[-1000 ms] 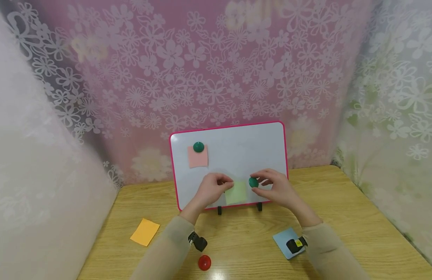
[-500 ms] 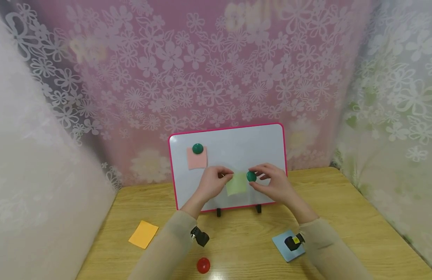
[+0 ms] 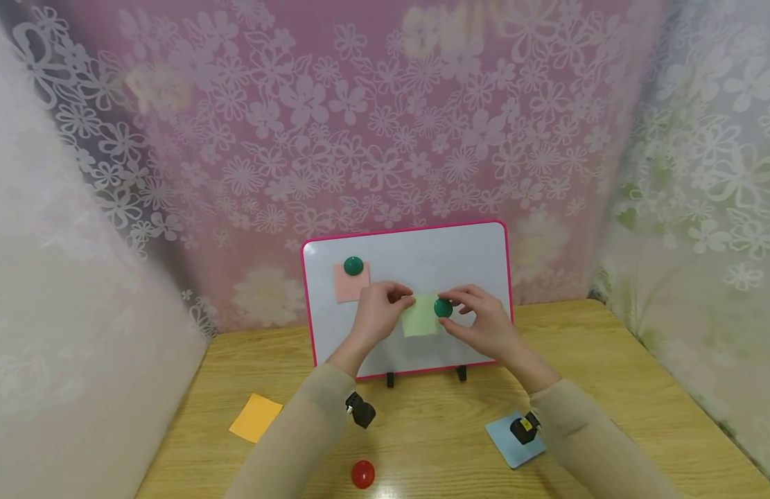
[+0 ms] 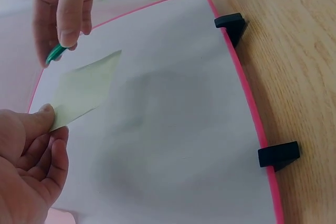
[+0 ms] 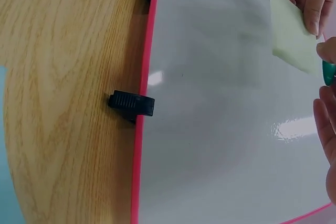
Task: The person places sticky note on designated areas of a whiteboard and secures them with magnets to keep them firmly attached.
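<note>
My left hand (image 3: pixel 380 310) pinches the upper left corner of a light green sticky note (image 3: pixel 420 317) in front of the whiteboard (image 3: pixel 447 256). Between thumb and fingertips my right hand (image 3: pixel 486 321) holds a round green magnet (image 3: pixel 443 308), right beside the note's upper right corner. In the left wrist view the note (image 4: pixel 86 87) slants from the left thumb, its far end near the other hand's magnet (image 4: pixel 55 53). A pink note (image 3: pixel 349 285) hangs at the board's upper left under another green magnet (image 3: pixel 353 265).
The pink-rimmed board leans on black stand feet (image 3: pixel 462 373) on the wooden table (image 3: pixel 422 430). An orange note (image 3: pixel 256 418) lies at left, a red magnet (image 3: pixel 362 475) at the front, and a blue note (image 3: pixel 514 443) beneath the right wrist camera (image 3: pixel 525 428).
Both hands have risen along the board, carrying the green note and the magnet upward. The magnet has come closer to the note's right corner.
</note>
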`<move>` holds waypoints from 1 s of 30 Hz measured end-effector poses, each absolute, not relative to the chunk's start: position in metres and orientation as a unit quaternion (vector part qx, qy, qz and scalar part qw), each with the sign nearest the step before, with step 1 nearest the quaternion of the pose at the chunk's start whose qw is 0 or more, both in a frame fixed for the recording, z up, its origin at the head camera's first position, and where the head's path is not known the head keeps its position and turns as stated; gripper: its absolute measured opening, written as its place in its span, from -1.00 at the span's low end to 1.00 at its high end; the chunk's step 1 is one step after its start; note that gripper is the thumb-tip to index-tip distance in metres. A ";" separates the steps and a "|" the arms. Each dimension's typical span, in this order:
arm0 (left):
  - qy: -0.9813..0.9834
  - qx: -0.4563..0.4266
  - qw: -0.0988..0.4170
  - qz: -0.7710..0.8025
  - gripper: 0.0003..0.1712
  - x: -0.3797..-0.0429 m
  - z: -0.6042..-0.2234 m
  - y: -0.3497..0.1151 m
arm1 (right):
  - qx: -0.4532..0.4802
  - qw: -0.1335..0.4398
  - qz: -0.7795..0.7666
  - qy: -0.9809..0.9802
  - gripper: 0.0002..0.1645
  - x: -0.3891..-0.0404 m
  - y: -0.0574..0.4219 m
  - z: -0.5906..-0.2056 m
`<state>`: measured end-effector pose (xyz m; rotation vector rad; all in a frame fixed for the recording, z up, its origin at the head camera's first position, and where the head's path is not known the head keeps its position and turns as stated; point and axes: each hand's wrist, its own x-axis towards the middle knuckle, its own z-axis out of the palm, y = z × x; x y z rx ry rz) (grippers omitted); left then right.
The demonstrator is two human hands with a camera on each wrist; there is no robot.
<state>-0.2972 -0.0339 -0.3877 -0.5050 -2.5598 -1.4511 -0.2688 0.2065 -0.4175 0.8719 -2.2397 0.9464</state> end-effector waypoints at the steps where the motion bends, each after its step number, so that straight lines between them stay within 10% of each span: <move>1: -0.856 -0.169 0.082 -0.482 -0.87 -0.298 -0.386 -0.033 | 0.326 0.285 0.352 -0.830 -0.45 -0.270 0.206 -0.417; 30: -0.862 -0.153 0.137 -0.463 -0.82 -0.327 -0.373 -0.022 | 0.311 0.362 0.330 -0.814 -0.47 -0.307 0.190 -0.405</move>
